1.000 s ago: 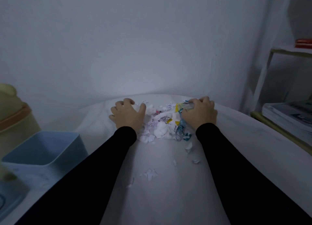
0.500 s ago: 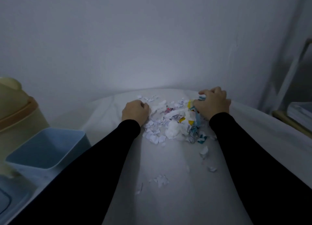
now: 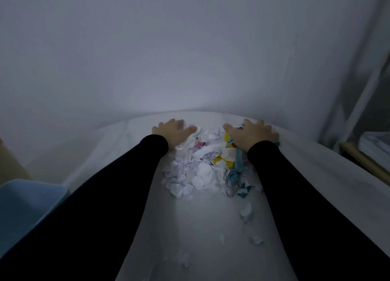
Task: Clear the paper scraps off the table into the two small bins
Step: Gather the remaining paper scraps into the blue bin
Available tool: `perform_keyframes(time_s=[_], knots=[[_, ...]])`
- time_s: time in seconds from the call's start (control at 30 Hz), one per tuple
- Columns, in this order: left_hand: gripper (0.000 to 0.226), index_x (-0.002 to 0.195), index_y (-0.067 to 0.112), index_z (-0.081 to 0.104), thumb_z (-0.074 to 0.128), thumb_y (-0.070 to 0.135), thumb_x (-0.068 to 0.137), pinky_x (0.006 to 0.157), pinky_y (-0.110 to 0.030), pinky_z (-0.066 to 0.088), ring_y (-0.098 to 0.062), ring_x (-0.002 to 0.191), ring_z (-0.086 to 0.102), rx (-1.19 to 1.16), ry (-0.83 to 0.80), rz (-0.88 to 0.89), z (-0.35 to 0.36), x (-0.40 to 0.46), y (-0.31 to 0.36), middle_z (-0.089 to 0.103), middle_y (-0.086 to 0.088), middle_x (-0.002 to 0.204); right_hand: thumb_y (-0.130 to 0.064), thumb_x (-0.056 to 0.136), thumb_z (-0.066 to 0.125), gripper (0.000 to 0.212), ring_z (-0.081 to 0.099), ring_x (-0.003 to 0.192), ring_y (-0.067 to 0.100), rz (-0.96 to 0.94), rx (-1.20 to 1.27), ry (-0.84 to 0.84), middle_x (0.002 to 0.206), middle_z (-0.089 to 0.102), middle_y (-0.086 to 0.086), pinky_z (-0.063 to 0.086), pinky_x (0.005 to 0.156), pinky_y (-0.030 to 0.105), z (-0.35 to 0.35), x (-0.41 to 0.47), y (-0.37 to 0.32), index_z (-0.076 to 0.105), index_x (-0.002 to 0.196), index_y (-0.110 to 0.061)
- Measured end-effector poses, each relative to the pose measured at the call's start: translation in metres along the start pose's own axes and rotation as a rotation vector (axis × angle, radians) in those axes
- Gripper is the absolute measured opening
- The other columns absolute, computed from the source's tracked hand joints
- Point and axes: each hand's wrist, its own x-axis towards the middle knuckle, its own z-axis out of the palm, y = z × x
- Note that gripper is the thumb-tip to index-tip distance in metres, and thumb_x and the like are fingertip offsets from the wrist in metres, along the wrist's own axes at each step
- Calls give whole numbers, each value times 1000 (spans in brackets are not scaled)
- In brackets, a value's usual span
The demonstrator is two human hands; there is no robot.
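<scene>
At the far end of the scrap pile (image 3: 207, 166), against the wall side: left hand (image 3: 174, 132) spread flat, fingers straightened out from the curled fist of half a second ago, thumb angled toward the pile's middle, holding nothing. Right hand (image 3: 252, 134) likewise flattened and splayed, palm down on the pile's far right corner, over blue and yellow bits, no longer bunched as before. Both wide, then, and pressing rather than gripping.

Probably a reset: reaching behind the pile again to rake it closer, not lifting a handful yet. So no scraps in any bin at this point, judging from the heap on the table (image 3: 211, 221).

Both forearms in black sleeves, stretched long and nearly straight, flanking the pile left and right, wrists low on the cloth.

Between the arms: white, lilac, yellow and teal shreds heaped together, with some dark thread on the pile's right edge. Nearer than the pile, well apart from it: a few loose scraps (image 3: 245, 212), likely missed by the sweep.

Left of the pile, beyond the left arm: blue bin (image 3: 27, 202), partly cut off by the frame edge. Second bin not clearly in view.
</scene>
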Motion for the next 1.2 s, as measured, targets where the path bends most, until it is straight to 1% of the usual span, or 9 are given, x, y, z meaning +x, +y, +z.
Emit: perform_keyframes(time_s=[0.1, 0.23, 0.43, 0.53, 0.67, 0.8, 0.93, 1.03, 1.2], knots=[[65, 143, 20, 39, 42, 59, 91, 114, -34, 23, -22, 138, 34, -44, -2, 105, 6, -6, 11, 32, -2, 153, -66, 86, 37, 71, 40, 129, 35, -103, 76, 3, 144, 43, 14, 30, 106, 43, 3, -1, -3, 45, 138, -19], [51, 138, 25, 48, 58, 39, 90, 110, -26, 28, -19, 136, 38, -206, -48, 214, 11, -25, 19, 32, 1, 154, -47, 91, 46, 44, 44, 126, 33, -305, 83, -47, 136, 53, 7, 37, 106, 41, 4, -13, -11, 58, 127, -25], [36, 128, 23, 60, 54, 25, 93, 108, -25, 32, -13, 132, 43, -295, -73, 270, 11, -67, 22, 43, 9, 147, -28, 94, 48, 32, 61, 105, 25, -428, 260, -90, 115, 67, 9, 47, 91, 30, -6, -51, -11, 70, 106, -9], [32, 122, 19, 65, 56, 26, 91, 97, -19, 36, -11, 121, 52, -327, -55, 237, 8, -80, 22, 55, 9, 136, -26, 94, 46, 34, 62, 98, 27, -398, 292, -124, 110, 68, 14, 48, 87, 32, -7, -59, -10, 70, 100, -2], [30, 103, 16, 72, 51, 35, 93, 73, -24, 42, -18, 89, 62, -287, 67, 238, 2, -116, 26, 72, -4, 100, -19, 92, 51, 26, 62, 102, 23, -416, 384, -46, 114, 67, 8, 42, 84, 22, -23, -85, -1, 73, 102, -8], [29, 113, 21, 68, 50, 33, 94, 84, -19, 36, -15, 111, 57, -257, 160, 246, -5, -126, 28, 65, 2, 120, -15, 88, 54, 21, 61, 101, 22, -339, 491, 132, 114, 66, 7, 42, 88, 21, -28, -89, 16, 74, 95, -14], [38, 125, 17, 60, 49, 36, 94, 100, -25, 34, -19, 125, 48, -285, 207, 216, -10, -112, 36, 55, -1, 136, -20, 84, 55, 24, 60, 105, 29, -157, 509, 243, 117, 63, 12, 49, 93, 36, -28, -82, 27, 72, 101, -13], [49, 136, 17, 48, 47, 43, 94, 111, -36, 31, -24, 135, 36, -234, 185, 167, -7, -86, 41, 45, -4, 144, -18, 88, 53, 30, 50, 118, 32, -104, 529, 224, 127, 48, 16, 42, 102, 36, -19, -75, 29, 65, 114, -9], [67, 143, 12, 34, 42, 54, 92, 110, -42, 31, -33, 135, 34, -69, 175, -4, 4, -38, 44, 35, -13, 149, -26, 86, 52, 45, 32, 131, 37, -58, 340, 291, 139, 39, 15, 29, 109, 47, -10, -49, 23, 53, 128, -10]])
